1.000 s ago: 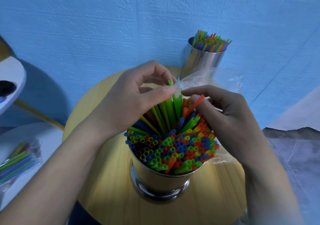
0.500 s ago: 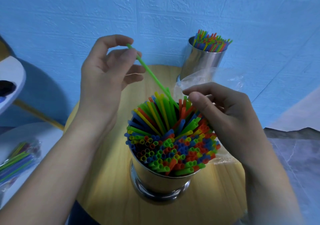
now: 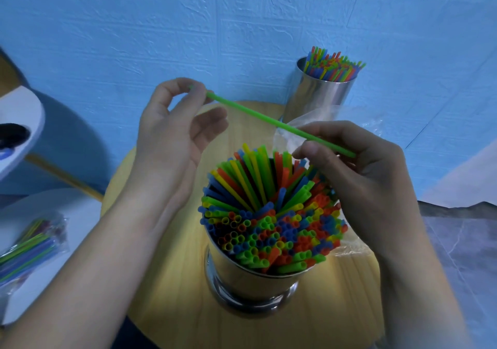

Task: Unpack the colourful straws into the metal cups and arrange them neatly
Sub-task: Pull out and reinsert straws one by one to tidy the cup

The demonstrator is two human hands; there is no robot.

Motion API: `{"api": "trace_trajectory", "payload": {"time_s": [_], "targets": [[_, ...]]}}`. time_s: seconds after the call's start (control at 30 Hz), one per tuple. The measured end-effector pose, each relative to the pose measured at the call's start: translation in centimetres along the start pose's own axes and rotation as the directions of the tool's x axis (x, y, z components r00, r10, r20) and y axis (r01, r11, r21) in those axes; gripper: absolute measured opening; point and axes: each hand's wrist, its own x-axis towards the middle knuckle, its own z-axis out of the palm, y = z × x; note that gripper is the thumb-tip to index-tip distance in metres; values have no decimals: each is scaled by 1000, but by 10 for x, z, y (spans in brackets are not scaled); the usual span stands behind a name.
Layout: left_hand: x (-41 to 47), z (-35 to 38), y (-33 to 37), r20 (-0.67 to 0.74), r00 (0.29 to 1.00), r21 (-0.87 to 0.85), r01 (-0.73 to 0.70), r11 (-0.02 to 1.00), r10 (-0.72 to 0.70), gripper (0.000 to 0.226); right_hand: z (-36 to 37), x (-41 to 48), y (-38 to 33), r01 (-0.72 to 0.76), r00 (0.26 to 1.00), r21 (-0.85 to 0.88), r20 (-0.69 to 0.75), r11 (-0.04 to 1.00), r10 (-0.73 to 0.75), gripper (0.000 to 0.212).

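Head view: the single green straw (image 3: 279,125) hangs in the air above the far rim of the near metal cup (image 3: 250,281), touching neither the cup nor its contents. Its long axis slants from upper left down to lower right. The left hand (image 3: 172,138) pinches the upper-left end between thumb and forefinger, its other fingers loosely spread. The lower-right end lies across the curled fingers of the right hand (image 3: 357,171), which grips the clear wrapper (image 3: 357,117); whether it also nips the straw I cannot tell. The hands are apart, one at each end, and the packed straws (image 3: 269,214) in the cup sit below and between them, closer to the right hand. I judge that seating the straw means tipping it upright and lowering its free end into the gap mid-bundle, where the straws lean outward. The cup stands on a round wooden table (image 3: 166,281). A second metal cup (image 3: 320,98), also full, stands at the table's far edge by the blue textured wall (image 3: 134,25). Well to the left, a packet of straws (image 3: 29,246) lies on a white surface (image 3: 78,208).
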Motion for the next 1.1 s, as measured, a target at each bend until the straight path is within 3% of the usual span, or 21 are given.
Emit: {"api": "trace_trajectory", "payload": {"time_s": [0.27, 0.37, 0.47, 0.53, 0.63, 0.73, 0.83, 0.9, 1.03, 1.1], "targets": [[-4, -5, -3, 140, 983, 310, 71, 948, -119, 8, -2, 1, -2, 107, 989, 260, -127, 960, -76, 13], [-9, -5, -2, 262, 953, 507, 0, 862, -154, 6, -2, 3, -1, 169, 963, 272, -249, 947, -100, 14], [-15, -3, 0, 385, 904, 660, -130, 740, -185, 27, -4, 4, 1, 187, 929, 234, -359, 954, -94, 27], [-17, -4, 4, 438, 859, 699, -140, 701, -265, 31, -4, 5, 2, 179, 922, 201, -377, 963, -93, 30], [-14, -8, 5, 459, 821, 741, -143, 656, -339, 29, -4, 5, 2, 144, 933, 129, -348, 981, -91, 31], [-10, -11, 5, 450, 821, 752, -136, 645, -352, 29, -1, 5, 3, 121, 974, 11, -193, 993, -117, 29], [-9, -10, 3, 442, 831, 766, -155, 623, -338, 31, 1, 5, 5, 53, 998, -88, -20, 995, -55, 16], [-9, -7, 2, 445, 838, 771, -178, 611, -318, 33, 1, 5, 3, -1, 1000, -65, 20, 998, 3, 3], [-9, 0, 2, 474, 823, 785, -233, 574, -313, 34, 1, 3, 2, 9, 1000, -15, -3, 1000, -9, 53], [-9, 4, 3, 491, 812, 777, -245, 580, -314, 26, 0, 3, 3, 19, 1000, -44, 3, 999, -19, 51]]}}
